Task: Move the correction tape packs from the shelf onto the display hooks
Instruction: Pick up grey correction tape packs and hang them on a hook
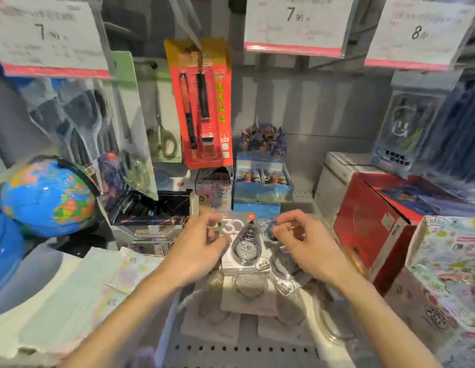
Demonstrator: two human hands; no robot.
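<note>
Correction tape pack (243,241) is pinched at its edges by left hand (202,251) and right hand (305,243), above more packs (247,293) on the shelf (239,351).

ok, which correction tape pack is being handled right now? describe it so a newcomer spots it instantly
Start at the red pen blister card hanging at centre, then drop straight down to the shelf, where the two hands meet. The pack sits between the left hand and right hand: a white card with a large "30" and a dark teardrop dispenser. Unlike the blurred packs lying nearer the camera, it is raised and held on both sides.
</note>
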